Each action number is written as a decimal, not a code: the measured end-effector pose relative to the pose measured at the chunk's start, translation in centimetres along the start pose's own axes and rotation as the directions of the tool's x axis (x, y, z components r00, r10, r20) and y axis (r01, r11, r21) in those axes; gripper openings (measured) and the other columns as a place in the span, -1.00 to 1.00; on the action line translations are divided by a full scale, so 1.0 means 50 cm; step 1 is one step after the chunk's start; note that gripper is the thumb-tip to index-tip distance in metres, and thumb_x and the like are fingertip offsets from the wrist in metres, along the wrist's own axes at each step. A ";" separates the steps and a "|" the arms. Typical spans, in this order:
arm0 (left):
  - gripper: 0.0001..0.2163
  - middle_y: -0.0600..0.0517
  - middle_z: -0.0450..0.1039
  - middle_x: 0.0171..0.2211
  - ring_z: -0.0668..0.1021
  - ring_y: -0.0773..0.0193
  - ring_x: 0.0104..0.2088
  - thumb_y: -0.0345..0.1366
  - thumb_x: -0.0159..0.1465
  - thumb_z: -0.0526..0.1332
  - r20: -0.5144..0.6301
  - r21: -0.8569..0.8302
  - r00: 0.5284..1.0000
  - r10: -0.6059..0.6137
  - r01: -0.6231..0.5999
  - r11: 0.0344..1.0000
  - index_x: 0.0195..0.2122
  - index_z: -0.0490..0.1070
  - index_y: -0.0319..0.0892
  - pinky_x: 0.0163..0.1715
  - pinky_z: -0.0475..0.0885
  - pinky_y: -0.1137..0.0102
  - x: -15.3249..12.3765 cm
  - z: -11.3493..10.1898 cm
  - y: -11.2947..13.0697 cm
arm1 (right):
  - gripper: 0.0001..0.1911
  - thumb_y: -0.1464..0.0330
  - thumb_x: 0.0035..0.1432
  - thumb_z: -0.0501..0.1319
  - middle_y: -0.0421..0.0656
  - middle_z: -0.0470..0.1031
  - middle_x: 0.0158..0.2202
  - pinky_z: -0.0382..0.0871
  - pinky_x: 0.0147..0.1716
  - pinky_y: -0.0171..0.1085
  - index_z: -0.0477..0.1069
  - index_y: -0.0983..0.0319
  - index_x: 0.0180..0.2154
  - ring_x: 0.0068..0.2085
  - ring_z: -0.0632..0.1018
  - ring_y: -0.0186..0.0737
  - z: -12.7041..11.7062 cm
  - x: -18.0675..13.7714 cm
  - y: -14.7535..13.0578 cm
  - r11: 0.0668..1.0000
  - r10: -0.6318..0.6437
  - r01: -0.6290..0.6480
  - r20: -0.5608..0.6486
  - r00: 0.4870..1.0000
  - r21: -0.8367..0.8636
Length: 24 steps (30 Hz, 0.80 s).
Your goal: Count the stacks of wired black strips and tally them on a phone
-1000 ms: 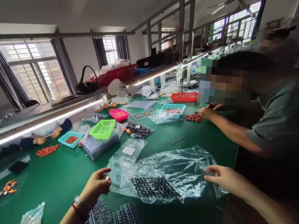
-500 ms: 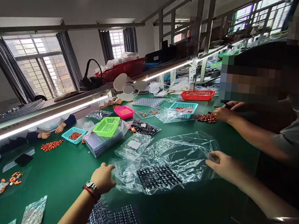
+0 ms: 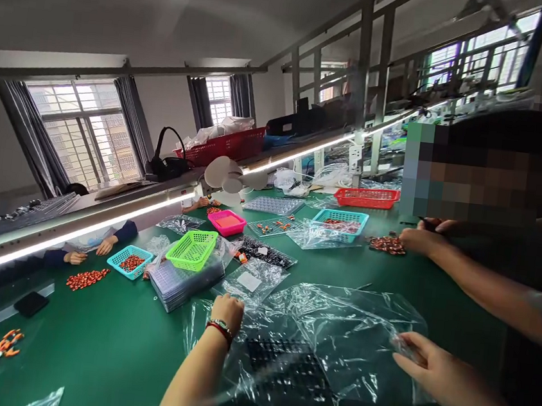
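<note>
On green felt, each hand, left (image 3: pixel 227 308) and right (image 3: pixel 421 361), pinches the crinkled clear bag (image 3: pixel 334 339) over a black gridded tray (image 3: pixel 283 366).

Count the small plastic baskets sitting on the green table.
5: a lime green basket on the stack of trays, a teal one far left, a pink one, another teal one, and a red one farthest back. Others may be hidden.

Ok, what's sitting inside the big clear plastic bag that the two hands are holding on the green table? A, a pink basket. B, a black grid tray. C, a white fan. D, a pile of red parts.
B: a black grid tray shows through the clear plastic bag, which the left hand and right hand hold at opposite ends.
</note>
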State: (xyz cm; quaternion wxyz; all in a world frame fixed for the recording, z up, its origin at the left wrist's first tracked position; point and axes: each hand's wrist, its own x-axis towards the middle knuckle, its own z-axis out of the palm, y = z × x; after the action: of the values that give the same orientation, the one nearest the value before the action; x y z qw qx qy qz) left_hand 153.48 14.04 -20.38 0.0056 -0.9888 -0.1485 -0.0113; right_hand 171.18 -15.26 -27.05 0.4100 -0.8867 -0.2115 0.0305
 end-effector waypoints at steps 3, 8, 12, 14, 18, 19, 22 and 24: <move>-0.77 -0.10 0.44 -0.12 0.45 0.13 -0.07 -0.33 0.34 0.02 -0.044 0.009 0.995 0.088 -0.088 0.996 -0.09 0.42 -0.20 -0.04 0.33 0.14 -0.019 -0.026 -0.018 | -0.89 0.18 -0.25 0.08 -0.16 0.53 -0.55 0.37 -0.46 -0.07 0.29 -0.01 -0.55 -0.44 0.56 0.14 -0.008 0.010 0.010 0.996 0.047 -0.047 0.009 0.999 0.070; -0.64 -0.08 0.39 -0.01 0.37 0.12 0.01 -0.23 0.37 -0.13 -0.147 0.007 0.981 0.128 -0.129 0.992 0.01 0.41 0.09 0.09 0.14 0.16 -0.170 -0.096 -0.119 | -0.83 0.15 -0.26 0.09 -0.06 0.57 -0.42 0.38 -0.41 -0.03 0.31 0.00 -0.49 -0.34 0.56 0.19 -0.009 0.027 0.031 0.984 0.135 -0.138 0.039 0.990 0.114; -0.64 -0.11 0.46 -0.13 0.42 0.10 -0.10 -0.26 0.35 -0.10 -0.103 0.018 0.994 0.023 -0.021 1.000 -0.07 0.47 0.08 0.05 0.16 0.15 -0.331 -0.113 -0.231 | -0.86 0.18 -0.22 0.08 -0.08 0.54 -0.47 0.33 -0.44 -0.07 0.28 0.02 -0.50 -0.40 0.54 0.16 -0.008 0.035 0.024 0.991 0.106 -0.110 0.052 0.993 0.078; -0.66 -0.11 0.47 -0.16 0.45 0.11 -0.14 -0.35 0.31 -0.06 -0.040 0.026 0.999 -0.028 0.029 0.999 -0.14 0.51 0.06 0.00 0.22 0.17 -0.393 -0.109 -0.277 | -0.88 0.20 -0.20 0.08 -0.09 0.52 -0.51 0.31 -0.47 -0.08 0.28 0.03 -0.50 -0.44 0.53 0.15 -0.008 0.037 0.014 0.994 0.084 -0.086 0.033 0.996 0.067; -0.67 -0.14 0.48 -0.22 0.47 -0.05 -0.15 -0.57 0.07 0.08 0.023 0.065 0.972 -0.232 0.230 0.971 -0.27 0.52 -0.07 -0.02 0.18 -0.06 -0.444 -0.093 -0.321 | -0.85 0.19 -0.15 0.10 -0.11 0.50 -0.52 0.29 -0.52 -0.14 0.31 0.05 -0.44 -0.45 0.53 0.12 -0.001 0.036 -0.004 0.997 0.028 -0.028 0.003 1.000 0.077; -0.62 -0.17 0.47 -0.19 0.47 -0.10 -0.14 -0.60 0.00 0.09 0.019 0.070 0.959 -0.284 0.282 0.957 -0.24 0.51 -0.11 -0.02 0.13 -0.15 -0.440 -0.090 -0.317 | -0.84 0.19 -0.12 0.09 -0.11 0.49 -0.52 0.29 -0.52 -0.15 0.31 0.06 -0.42 -0.44 0.53 0.11 0.003 0.034 -0.008 0.997 0.009 -0.008 -0.013 1.000 0.079; -0.47 -0.20 0.40 -0.01 0.43 -0.08 -0.03 -0.62 -0.02 0.06 -0.008 0.032 0.948 -0.319 0.319 0.947 -0.01 0.40 -0.15 0.04 0.09 -0.14 -0.399 -0.075 -0.259 | -0.81 0.21 -0.05 0.06 -0.12 0.48 -0.49 0.32 -0.45 -0.16 0.30 0.08 -0.33 -0.40 0.54 0.09 0.016 0.026 -0.027 0.995 -0.051 0.058 -0.090 0.995 0.077; -0.47 -0.13 0.35 0.08 0.39 0.07 0.06 -0.55 0.08 0.05 -0.022 -0.027 0.970 -0.243 0.243 0.970 0.10 0.30 -0.11 0.11 0.12 0.06 -0.358 -0.058 -0.193 | -0.80 0.24 -0.01 0.04 -0.10 0.49 -0.43 0.34 -0.38 -0.17 0.28 0.11 -0.29 -0.35 0.54 0.07 0.025 0.022 -0.046 0.992 -0.093 0.104 -0.147 0.985 0.069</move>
State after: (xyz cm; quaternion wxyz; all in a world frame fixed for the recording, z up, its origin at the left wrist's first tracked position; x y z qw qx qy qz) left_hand 133.45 17.96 -17.83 -0.0061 -0.9630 -0.2682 -0.0259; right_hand 171.09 -12.58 -26.06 0.4587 -0.8587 -0.2240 -0.0456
